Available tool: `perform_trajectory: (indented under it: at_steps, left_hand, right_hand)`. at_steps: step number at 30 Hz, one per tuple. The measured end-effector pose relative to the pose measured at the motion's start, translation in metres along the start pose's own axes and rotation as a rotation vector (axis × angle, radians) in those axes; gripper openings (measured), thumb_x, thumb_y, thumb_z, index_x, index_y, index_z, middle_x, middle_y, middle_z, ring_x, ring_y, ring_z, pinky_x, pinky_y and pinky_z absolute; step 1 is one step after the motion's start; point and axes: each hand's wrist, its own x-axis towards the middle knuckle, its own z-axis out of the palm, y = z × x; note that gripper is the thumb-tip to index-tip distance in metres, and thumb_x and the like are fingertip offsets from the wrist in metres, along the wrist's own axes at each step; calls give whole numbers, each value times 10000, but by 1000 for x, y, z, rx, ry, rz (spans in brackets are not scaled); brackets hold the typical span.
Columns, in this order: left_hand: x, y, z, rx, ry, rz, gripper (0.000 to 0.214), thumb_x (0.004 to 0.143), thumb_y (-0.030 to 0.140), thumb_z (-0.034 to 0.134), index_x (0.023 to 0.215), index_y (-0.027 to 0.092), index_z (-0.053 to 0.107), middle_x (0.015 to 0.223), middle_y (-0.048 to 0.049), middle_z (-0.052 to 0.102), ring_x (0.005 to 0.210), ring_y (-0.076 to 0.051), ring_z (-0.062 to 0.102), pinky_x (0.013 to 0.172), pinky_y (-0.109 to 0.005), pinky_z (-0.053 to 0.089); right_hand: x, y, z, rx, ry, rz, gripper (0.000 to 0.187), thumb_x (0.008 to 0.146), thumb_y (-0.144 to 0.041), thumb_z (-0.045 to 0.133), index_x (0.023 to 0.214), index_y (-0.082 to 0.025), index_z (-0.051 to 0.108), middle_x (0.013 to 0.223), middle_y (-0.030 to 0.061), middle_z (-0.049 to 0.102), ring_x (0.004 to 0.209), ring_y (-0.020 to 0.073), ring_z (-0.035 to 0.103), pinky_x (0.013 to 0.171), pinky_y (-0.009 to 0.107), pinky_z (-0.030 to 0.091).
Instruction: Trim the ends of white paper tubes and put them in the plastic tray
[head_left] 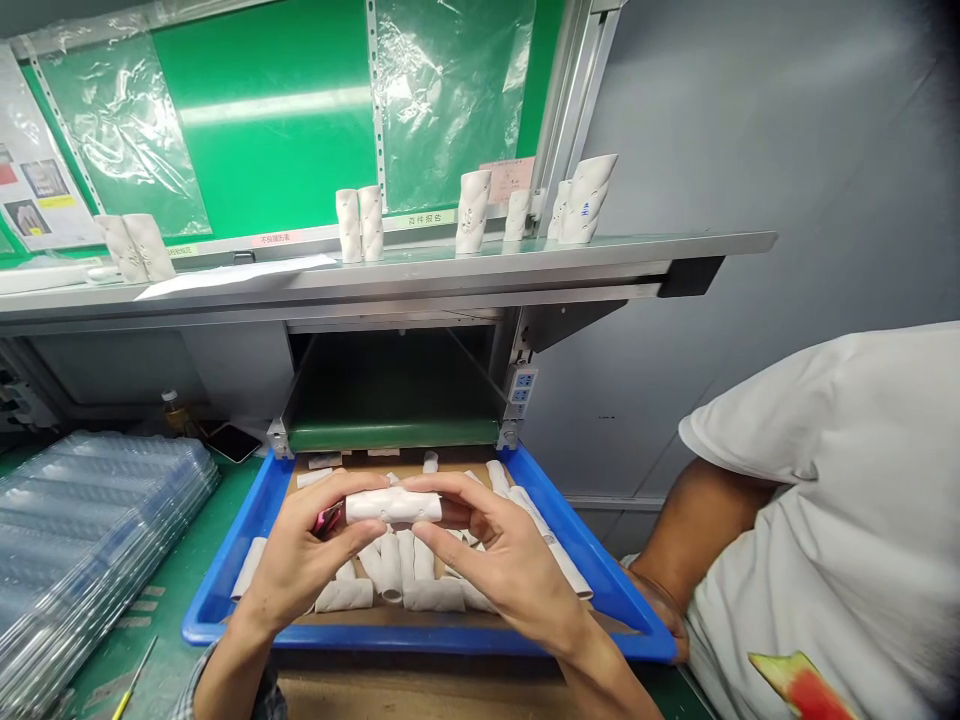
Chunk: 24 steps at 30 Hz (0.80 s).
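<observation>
Between my left hand (304, 548) and my right hand (499, 560) I hold a white padded roll (393, 506) level, its ends pinched in my fingertips. Something small and pink (328, 520) shows by my left fingers, partly hidden, and I cannot tell what it is. Under my hands lies a blue plastic tray (420, 637) lined with brown cardboard (349, 465). Several similar white rolls (405, 565) lie loose and crossed on the lining, some hidden by my hands.
A co-worker's white-sleeved torso (825, 520) and arm press close at the right. A stack of transparent plastic trays (82, 530) stands at the left. White rolls (472, 210) stand on a metal shelf (420, 265) above. A phone (234, 443) and a bottle (176, 415) sit behind the tray.
</observation>
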Motion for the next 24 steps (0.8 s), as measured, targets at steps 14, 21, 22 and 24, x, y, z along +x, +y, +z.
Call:
perform_trajectory:
  at_steps: [14,21,22,24]
  left_hand:
    - [-4,-6,-2,-95,-42,-115,353,934,408,794,1259,272,761,1269,-57,779,1158,-258,725,878,-283,590]
    - [-5,-8,-5,-62,-31,-60,315,942,466,792,1185,266,780,1180,-45,791,1087,-231,728,892,-272,565]
    - [-5,-8,-6,-62,-34,-63,327,943,477,789,1190,262,780,1179,-51,791,1085,-236,728,889,-277,565]
    - [-5,-8,-7,-56,-45,-77,353,947,501,779,1194,249,782,1173,-67,793,1077,-249,728,850,-285,567]
  right_hand:
    - [-1,8,3,48,36,-11,405,961,-373,822,1345,-324,702,1351,43,743,1256,241,723,1097,355,608]
    - [-1,7,4,97,30,14,463,952,-381,830,1388,-332,682,1336,43,757,1233,243,742,1076,359,629]
    - [0,7,4,91,39,11,444,949,-381,832,1369,-329,697,1334,43,756,1221,243,748,1065,355,636]
    - [0,8,3,81,51,-8,428,943,-379,839,1349,-329,714,1341,44,753,1214,243,752,1059,349,640]
